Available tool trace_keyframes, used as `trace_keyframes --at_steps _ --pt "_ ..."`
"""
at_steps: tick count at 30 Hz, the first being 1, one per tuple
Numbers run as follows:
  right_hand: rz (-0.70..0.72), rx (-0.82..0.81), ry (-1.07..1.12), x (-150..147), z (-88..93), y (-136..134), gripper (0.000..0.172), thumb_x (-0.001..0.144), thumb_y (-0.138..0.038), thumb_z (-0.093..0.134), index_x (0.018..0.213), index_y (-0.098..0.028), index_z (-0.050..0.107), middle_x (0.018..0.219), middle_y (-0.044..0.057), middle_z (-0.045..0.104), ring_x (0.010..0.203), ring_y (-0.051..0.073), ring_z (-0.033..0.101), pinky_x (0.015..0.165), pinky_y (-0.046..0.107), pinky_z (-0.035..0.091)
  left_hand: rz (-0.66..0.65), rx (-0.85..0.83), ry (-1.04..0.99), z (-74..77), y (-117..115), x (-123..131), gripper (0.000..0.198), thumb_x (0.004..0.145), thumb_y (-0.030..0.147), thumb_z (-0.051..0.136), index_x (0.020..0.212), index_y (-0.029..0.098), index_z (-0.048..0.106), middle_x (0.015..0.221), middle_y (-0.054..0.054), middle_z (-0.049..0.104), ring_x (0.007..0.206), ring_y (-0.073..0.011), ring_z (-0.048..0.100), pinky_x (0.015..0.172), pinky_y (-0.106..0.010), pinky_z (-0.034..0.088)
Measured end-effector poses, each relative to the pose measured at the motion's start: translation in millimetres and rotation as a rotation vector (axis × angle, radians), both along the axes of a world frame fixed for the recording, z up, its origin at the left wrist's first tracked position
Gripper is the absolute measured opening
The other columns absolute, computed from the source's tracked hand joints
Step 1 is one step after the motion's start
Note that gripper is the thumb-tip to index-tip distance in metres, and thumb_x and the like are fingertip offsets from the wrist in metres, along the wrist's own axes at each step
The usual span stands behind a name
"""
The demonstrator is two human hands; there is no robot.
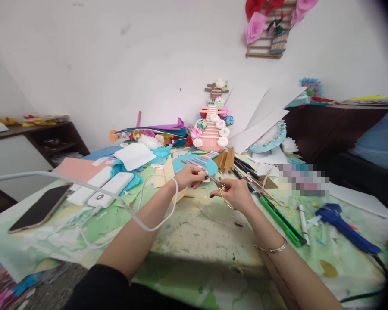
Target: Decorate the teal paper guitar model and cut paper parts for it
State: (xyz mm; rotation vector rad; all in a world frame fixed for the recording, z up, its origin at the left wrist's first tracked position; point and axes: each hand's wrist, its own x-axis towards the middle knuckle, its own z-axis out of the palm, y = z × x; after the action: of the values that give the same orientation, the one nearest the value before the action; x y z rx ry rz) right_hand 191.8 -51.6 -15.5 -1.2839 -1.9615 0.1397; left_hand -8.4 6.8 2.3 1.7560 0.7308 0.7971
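My right hand (238, 192) is wrapped round the gold handles of a pair of scissors (217, 181), whose blades point left toward my other hand. My left hand (190, 176) is closed in a pinch close to the blade tips; whatever lies between its fingertips is too small to make out. Just beyond my hands lies a blue paper disc (180, 164) with several thin coloured sticks (198, 162) on it. Folded brown paper (226, 160) is to the right of the disc, and cream paper strips (169, 169) lie by my left hand.
A pink craft piece with paper roses (211, 129) leans on the wall. On the right lie a green cutter (283, 221), a white marker (303, 224) and a blue glue gun (345, 228). Leftward are a phone (40, 207) and white power bank (111, 189); a white cable (124, 206) loops over my left forearm.
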Motion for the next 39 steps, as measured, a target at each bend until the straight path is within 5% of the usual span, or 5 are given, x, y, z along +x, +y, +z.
trace_keyframes --at_steps 14,27,39 --pt "0.042 -0.038 -0.087 6.0 0.8 0.5 0.057 0.066 -0.069 0.061 0.049 -0.016 0.051 0.046 -0.006 0.030 0.051 0.009 0.025 0.048 0.024 0.018 -0.070 0.008 0.102 4.9 0.9 -9.3 0.025 0.073 0.029 0.063 0.058 0.010 0.059 0.035 0.005 0.048 0.030 -0.0032 0.039 0.035 -0.015 0.029" --pt "0.092 -0.112 -0.107 6.4 7.4 -3.7 0.054 0.065 -0.067 0.064 0.052 -0.016 0.057 0.046 -0.004 0.040 0.049 0.009 0.031 0.048 0.024 0.019 -0.125 -0.023 0.172 1.2 6.6 -15.1 0.021 0.071 0.030 0.067 0.066 0.010 0.064 0.037 0.005 0.049 0.032 -0.0048 0.043 0.035 -0.015 0.031" --pt "-0.002 -0.049 0.025 -0.6 5.3 -1.3 0.059 0.066 -0.072 0.058 0.048 -0.017 0.048 0.045 -0.004 0.036 0.048 0.009 0.030 0.047 0.025 0.020 0.055 0.007 -0.084 0.4 -1.0 0.1 0.034 0.069 0.043 0.069 0.061 0.011 0.060 0.038 0.006 0.045 0.031 -0.0038 0.035 0.034 -0.017 0.025"
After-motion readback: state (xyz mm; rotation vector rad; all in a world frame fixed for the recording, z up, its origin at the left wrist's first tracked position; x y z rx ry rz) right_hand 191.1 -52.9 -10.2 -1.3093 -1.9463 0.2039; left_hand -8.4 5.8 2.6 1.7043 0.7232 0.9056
